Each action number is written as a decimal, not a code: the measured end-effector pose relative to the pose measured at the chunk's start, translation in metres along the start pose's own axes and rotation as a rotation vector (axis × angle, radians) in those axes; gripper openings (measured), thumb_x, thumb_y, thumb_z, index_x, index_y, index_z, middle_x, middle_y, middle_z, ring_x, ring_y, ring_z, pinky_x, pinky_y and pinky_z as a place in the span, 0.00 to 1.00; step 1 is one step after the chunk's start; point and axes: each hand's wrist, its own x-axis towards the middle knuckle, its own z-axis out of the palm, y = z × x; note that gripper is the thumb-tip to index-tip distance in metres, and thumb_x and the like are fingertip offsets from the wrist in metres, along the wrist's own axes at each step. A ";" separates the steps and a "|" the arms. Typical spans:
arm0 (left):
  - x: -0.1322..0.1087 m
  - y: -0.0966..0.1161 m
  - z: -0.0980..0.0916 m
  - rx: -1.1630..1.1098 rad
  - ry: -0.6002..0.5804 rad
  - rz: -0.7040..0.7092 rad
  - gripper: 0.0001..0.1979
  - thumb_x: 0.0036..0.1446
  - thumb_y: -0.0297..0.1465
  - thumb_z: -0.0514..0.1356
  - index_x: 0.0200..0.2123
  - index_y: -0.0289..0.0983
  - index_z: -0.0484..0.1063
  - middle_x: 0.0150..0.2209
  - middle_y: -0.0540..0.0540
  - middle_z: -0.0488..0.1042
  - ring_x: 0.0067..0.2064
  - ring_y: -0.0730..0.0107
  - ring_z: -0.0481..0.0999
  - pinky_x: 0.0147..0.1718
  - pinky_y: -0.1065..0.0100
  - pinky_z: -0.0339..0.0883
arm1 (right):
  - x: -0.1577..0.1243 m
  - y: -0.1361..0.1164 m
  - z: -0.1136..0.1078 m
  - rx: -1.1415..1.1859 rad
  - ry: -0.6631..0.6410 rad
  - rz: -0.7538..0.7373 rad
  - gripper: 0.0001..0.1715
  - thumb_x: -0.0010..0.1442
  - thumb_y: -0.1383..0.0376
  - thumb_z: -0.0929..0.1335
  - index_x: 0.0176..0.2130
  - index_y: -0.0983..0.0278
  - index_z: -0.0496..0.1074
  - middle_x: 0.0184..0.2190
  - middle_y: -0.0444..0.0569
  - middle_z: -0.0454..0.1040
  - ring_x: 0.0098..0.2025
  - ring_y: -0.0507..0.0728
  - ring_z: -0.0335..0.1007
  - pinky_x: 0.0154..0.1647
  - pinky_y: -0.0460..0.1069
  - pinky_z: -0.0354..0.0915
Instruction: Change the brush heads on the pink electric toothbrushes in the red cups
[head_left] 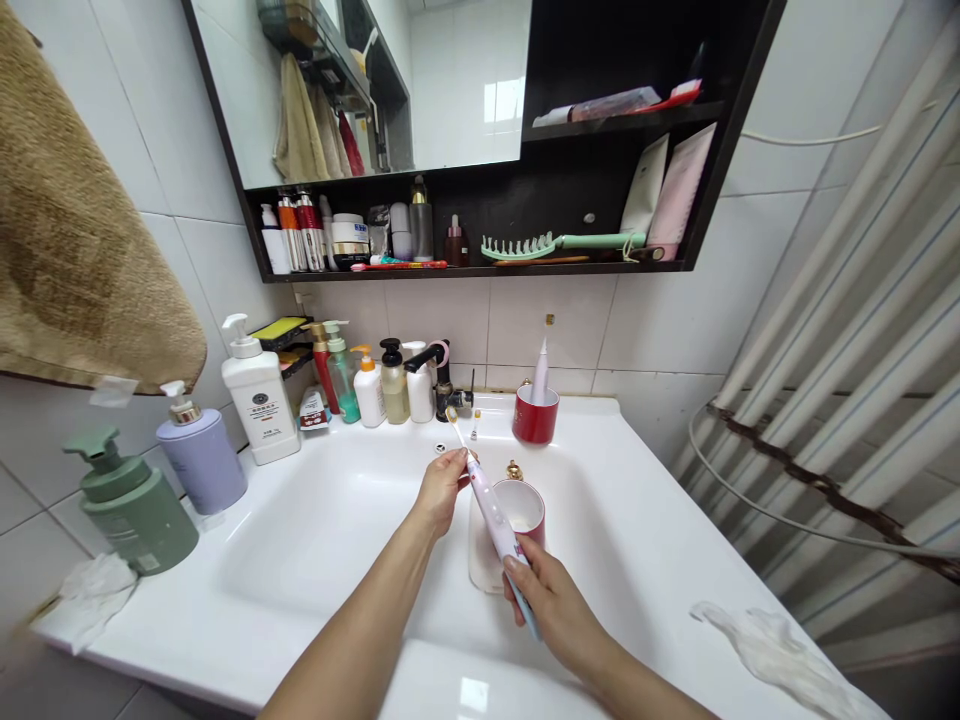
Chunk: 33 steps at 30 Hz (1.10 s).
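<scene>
Over the sink (pixel 315 520), an electric toothbrush (pixel 493 512) with a pale pink handle slants between my two hands. The fingertips of my left hand (pixel 441 490) are closed around the neck at its brush end, bristles upward. Lower on the handle, my right hand (pixel 551 595) is wrapped around the grip near its light blue base. Just behind the toothbrush, a red cup (pixel 538 528) with a white inside and gold handle is in the basin, partly covered. A small spare brush head (pixel 475 424) stands on the sink's back ledge.
At the back right, another red cup (pixel 535 424) holds a second electric toothbrush (pixel 540 370). A black faucet (pixel 444 385) and several pump bottles (pixel 369 390) line the back left. Crumpled tissue (pixel 769 650) lies on the right counter. A cabinet (pixel 465 272) hangs above.
</scene>
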 end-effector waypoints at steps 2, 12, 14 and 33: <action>0.000 0.000 0.000 -0.006 -0.003 0.000 0.11 0.38 0.37 0.56 0.18 0.34 0.64 0.19 0.52 0.61 0.23 0.80 0.59 0.25 0.75 0.53 | -0.001 -0.001 0.001 0.054 -0.023 0.034 0.13 0.51 0.58 0.57 0.30 0.66 0.58 0.17 0.39 0.57 0.16 0.45 0.52 0.17 0.42 0.52; -0.001 0.000 0.003 -0.019 -0.026 -0.029 0.12 0.36 0.38 0.57 0.20 0.34 0.64 0.19 0.53 0.62 0.22 0.81 0.59 0.25 0.75 0.54 | 0.000 -0.005 0.003 0.116 -0.004 0.061 0.13 0.49 0.56 0.59 0.29 0.65 0.57 0.16 0.38 0.57 0.15 0.45 0.52 0.16 0.42 0.50; -0.001 0.001 0.002 -0.022 -0.043 -0.036 0.13 0.36 0.39 0.57 0.19 0.34 0.64 0.19 0.53 0.62 0.22 0.81 0.59 0.25 0.75 0.54 | 0.000 -0.004 0.002 0.158 -0.038 0.096 0.14 0.50 0.56 0.58 0.29 0.65 0.58 0.17 0.39 0.58 0.14 0.45 0.53 0.16 0.42 0.50; -0.030 -0.026 0.016 0.922 0.008 0.210 0.07 0.36 0.27 0.54 0.25 0.37 0.67 0.30 0.46 0.65 0.33 0.69 0.63 0.34 0.68 0.54 | 0.066 -0.039 -0.037 -0.117 0.489 -0.206 0.18 0.46 0.54 0.59 0.33 0.65 0.61 0.19 0.41 0.61 0.20 0.48 0.56 0.21 0.44 0.55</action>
